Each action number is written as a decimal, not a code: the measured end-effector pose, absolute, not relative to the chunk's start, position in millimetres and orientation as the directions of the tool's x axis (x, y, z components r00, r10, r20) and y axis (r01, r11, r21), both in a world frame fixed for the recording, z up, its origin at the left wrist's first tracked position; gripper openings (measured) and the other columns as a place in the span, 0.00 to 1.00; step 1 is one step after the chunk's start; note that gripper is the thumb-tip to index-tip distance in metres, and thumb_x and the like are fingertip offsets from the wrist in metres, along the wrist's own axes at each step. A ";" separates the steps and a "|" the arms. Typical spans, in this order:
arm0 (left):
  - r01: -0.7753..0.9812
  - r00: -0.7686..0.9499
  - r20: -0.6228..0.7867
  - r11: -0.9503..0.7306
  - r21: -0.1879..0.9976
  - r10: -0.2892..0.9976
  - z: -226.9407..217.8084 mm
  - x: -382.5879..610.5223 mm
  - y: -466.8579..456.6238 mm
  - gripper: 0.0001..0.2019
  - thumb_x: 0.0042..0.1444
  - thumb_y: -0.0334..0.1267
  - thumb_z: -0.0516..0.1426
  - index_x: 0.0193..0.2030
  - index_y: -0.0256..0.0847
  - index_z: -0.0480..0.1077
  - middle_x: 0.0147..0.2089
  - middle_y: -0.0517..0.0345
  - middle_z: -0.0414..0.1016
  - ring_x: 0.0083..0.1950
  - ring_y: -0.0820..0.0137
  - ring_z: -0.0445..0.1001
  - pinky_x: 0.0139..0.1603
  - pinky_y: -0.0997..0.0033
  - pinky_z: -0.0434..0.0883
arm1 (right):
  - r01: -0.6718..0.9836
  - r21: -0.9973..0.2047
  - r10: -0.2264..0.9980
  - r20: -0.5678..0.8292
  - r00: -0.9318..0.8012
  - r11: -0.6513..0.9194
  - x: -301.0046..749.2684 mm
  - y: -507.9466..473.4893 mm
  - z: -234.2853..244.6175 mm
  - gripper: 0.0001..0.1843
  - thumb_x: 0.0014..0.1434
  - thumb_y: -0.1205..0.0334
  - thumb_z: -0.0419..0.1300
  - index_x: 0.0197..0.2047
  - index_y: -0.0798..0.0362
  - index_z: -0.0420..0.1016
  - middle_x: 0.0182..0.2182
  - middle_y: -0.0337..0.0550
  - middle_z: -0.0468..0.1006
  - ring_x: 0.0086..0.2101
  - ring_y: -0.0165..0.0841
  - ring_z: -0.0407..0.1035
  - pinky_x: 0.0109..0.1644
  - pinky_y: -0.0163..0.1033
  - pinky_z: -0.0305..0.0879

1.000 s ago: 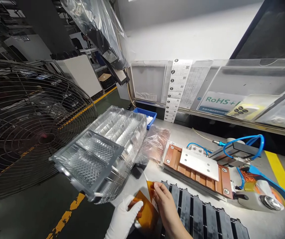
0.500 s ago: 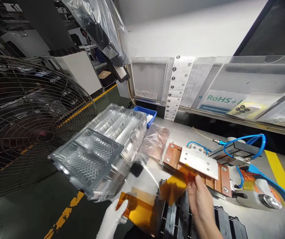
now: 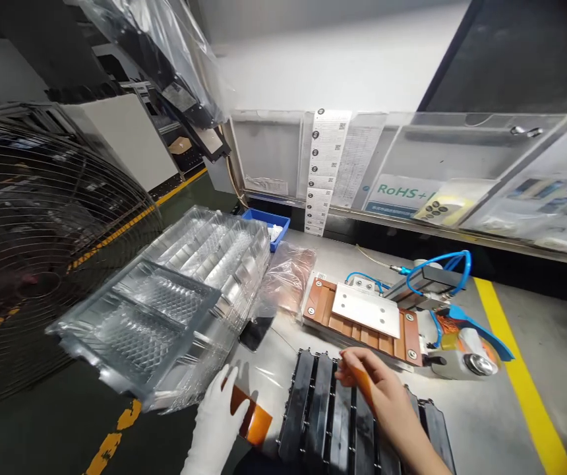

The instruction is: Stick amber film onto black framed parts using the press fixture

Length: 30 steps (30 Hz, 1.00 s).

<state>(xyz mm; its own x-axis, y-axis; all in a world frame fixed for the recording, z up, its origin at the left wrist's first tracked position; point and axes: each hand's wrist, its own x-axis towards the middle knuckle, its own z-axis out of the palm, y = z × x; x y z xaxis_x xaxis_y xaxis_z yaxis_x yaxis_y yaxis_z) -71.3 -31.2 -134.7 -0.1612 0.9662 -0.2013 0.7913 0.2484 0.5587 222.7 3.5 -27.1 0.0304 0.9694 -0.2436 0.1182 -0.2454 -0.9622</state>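
Amber film [image 3: 252,422] caught in the gloved left hand [image 3: 214,425] near the desk's [image 3: 268,369] front edge, fingers spread wide around it, and a narrow amber strip [image 3: 362,386] pinched tight in the bare right hand [image 3: 387,389] (kept above the black ribbed packs [image 3: 320,409], away from their surface).
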 end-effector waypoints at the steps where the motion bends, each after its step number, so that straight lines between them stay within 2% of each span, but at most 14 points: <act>1: 0.746 -0.099 -0.201 0.207 0.633 0.975 -117.3 -62.4 -29.2 0.24 0.56 0.42 0.52 0.60 0.42 0.67 0.65 0.49 0.64 0.66 0.56 0.61 0.68 0.54 0.56 | 0.160 -0.957 0.968 -0.251 -0.027 -0.244 220.3 0.3 -24.0 0.26 0.57 0.35 0.56 0.37 0.51 0.72 0.31 0.43 0.75 0.34 0.37 0.70 0.40 0.40 0.67; 2: 0.650 -0.016 -0.218 0.176 0.739 0.976 -97.7 -52.3 -26.3 0.21 0.58 0.45 0.51 0.57 0.43 0.70 0.61 0.51 0.68 0.63 0.60 0.65 0.68 0.58 0.57 | 0.203 -0.950 0.963 -0.257 -0.076 -0.237 218.2 -2.6 -21.2 0.24 0.59 0.36 0.54 0.36 0.51 0.72 0.30 0.42 0.75 0.33 0.36 0.70 0.39 0.39 0.66; 3: 0.529 0.054 -0.283 0.213 0.822 0.958 -76.6 -41.6 -22.3 0.19 0.59 0.49 0.52 0.50 0.43 0.74 0.55 0.51 0.74 0.57 0.61 0.71 0.63 0.62 0.63 | 0.252 -0.943 0.960 -0.253 -0.117 -0.218 216.3 -5.2 -18.9 0.23 0.60 0.38 0.53 0.37 0.50 0.73 0.30 0.42 0.75 0.33 0.36 0.69 0.39 0.39 0.65; 5: 0.316 0.203 -0.352 0.279 0.907 0.914 -35.8 -20.3 -11.5 0.21 0.58 0.54 0.53 0.43 0.39 0.75 0.42 0.51 0.78 0.39 0.65 0.75 0.45 0.67 0.72 | 0.364 -0.922 0.962 -0.210 -0.177 -0.135 213.5 -9.9 -15.8 0.21 0.62 0.40 0.53 0.38 0.49 0.74 0.34 0.41 0.76 0.36 0.36 0.70 0.42 0.39 0.64; 7: 0.253 0.378 -0.340 0.257 0.933 0.861 -4.8 -2.9 -0.1 0.20 0.56 0.53 0.56 0.40 0.37 0.75 0.37 0.52 0.78 0.36 0.68 0.74 0.40 0.71 0.71 | 0.444 -0.894 0.962 -0.168 -0.215 -0.057 212.0 -14.1 -14.4 0.19 0.63 0.43 0.52 0.39 0.47 0.75 0.36 0.40 0.76 0.38 0.35 0.70 0.43 0.38 0.63; 9: 0.308 0.447 -0.339 0.214 0.927 0.828 11.2 9.0 8.4 0.15 0.54 0.49 0.60 0.36 0.37 0.76 0.34 0.55 0.77 0.36 0.69 0.73 0.38 0.73 0.69 | 0.468 -0.883 0.957 -0.161 -0.243 -0.030 211.8 -17.8 -13.6 0.18 0.64 0.43 0.51 0.39 0.46 0.75 0.36 0.39 0.76 0.37 0.34 0.69 0.43 0.37 0.63; 12: 0.424 0.416 -0.355 0.166 0.890 0.837 11.0 19.4 13.2 0.10 0.51 0.43 0.60 0.32 0.38 0.76 0.32 0.56 0.77 0.36 0.68 0.74 0.36 0.74 0.68 | 0.425 -0.901 0.948 -0.204 -0.246 -0.084 212.7 -21.8 -11.4 0.20 0.64 0.42 0.51 0.38 0.48 0.74 0.34 0.40 0.76 0.35 0.35 0.69 0.41 0.38 0.62; 15: 0.436 0.423 -0.413 0.219 0.873 0.806 -1.1 26.9 13.5 0.11 0.51 0.43 0.59 0.33 0.37 0.75 0.31 0.55 0.78 0.33 0.68 0.75 0.33 0.74 0.69 | 0.383 -0.912 0.937 -0.251 -0.244 -0.144 216.6 -22.6 -7.9 0.21 0.64 0.42 0.51 0.35 0.49 0.74 0.33 0.40 0.76 0.35 0.35 0.69 0.41 0.38 0.63; 18: 0.417 0.437 -0.443 0.260 0.871 0.783 -10.0 33.8 15.6 0.10 0.51 0.42 0.58 0.30 0.36 0.73 0.27 0.56 0.76 0.27 0.71 0.74 0.27 0.75 0.66 | 0.322 -0.925 0.923 -0.289 -0.255 -0.201 233.3 -21.0 -7.0 0.24 0.65 0.40 0.48 0.39 0.48 0.77 0.38 0.42 0.78 0.41 0.38 0.72 0.47 0.40 0.66; 21: 0.339 0.413 -0.464 0.340 0.877 0.784 -12.2 38.6 21.4 0.08 0.49 0.39 0.58 0.28 0.35 0.70 0.27 0.56 0.75 0.24 0.71 0.73 0.25 0.76 0.65 | 0.268 -0.922 0.946 -0.312 -0.091 -0.278 268.2 -22.6 -15.2 0.28 0.61 0.35 0.49 0.48 0.46 0.76 0.49 0.44 0.76 0.52 0.42 0.68 0.61 0.46 0.59; 24: 0.304 0.389 -0.480 0.382 0.873 0.786 -11.8 40.8 29.9 0.08 0.48 0.39 0.59 0.28 0.36 0.69 0.25 0.58 0.73 0.23 0.72 0.72 0.24 0.76 0.64 | 0.203 -0.899 0.922 -0.371 0.114 -0.387 306.9 -30.9 -34.2 0.37 0.53 0.28 0.53 0.54 0.46 0.72 0.52 0.48 0.75 0.57 0.45 0.64 0.67 0.51 0.52; 25: 0.308 0.383 -0.474 0.375 0.875 0.793 -11.9 41.5 33.1 0.08 0.48 0.39 0.58 0.27 0.36 0.69 0.24 0.59 0.73 0.23 0.72 0.72 0.25 0.76 0.64 | 0.176 -0.888 0.904 -0.407 0.128 -0.425 316.5 -34.8 -41.7 0.40 0.50 0.26 0.54 0.54 0.47 0.72 0.51 0.49 0.76 0.57 0.46 0.64 0.66 0.52 0.52; 27: 0.315 0.377 -0.456 0.351 0.882 0.807 -12.7 43.7 40.0 0.07 0.49 0.39 0.58 0.27 0.36 0.69 0.23 0.59 0.72 0.24 0.73 0.72 0.27 0.76 0.64 | 0.134 -0.869 0.879 -0.466 0.098 -0.476 328.1 -42.9 -55.5 0.39 0.49 0.26 0.56 0.51 0.47 0.74 0.48 0.49 0.77 0.54 0.46 0.66 0.62 0.50 0.58; 30: 0.313 0.373 -0.450 0.347 0.884 0.811 -15.9 49.8 52.4 0.08 0.51 0.39 0.58 0.27 0.36 0.69 0.21 0.60 0.71 0.23 0.74 0.70 0.27 0.76 0.63 | 0.042 -0.879 0.875 -0.468 0.123 -0.475 330.6 -51.0 -70.1 0.28 0.51 0.31 0.59 0.38 0.48 0.76 0.35 0.43 0.77 0.39 0.40 0.70 0.46 0.41 0.66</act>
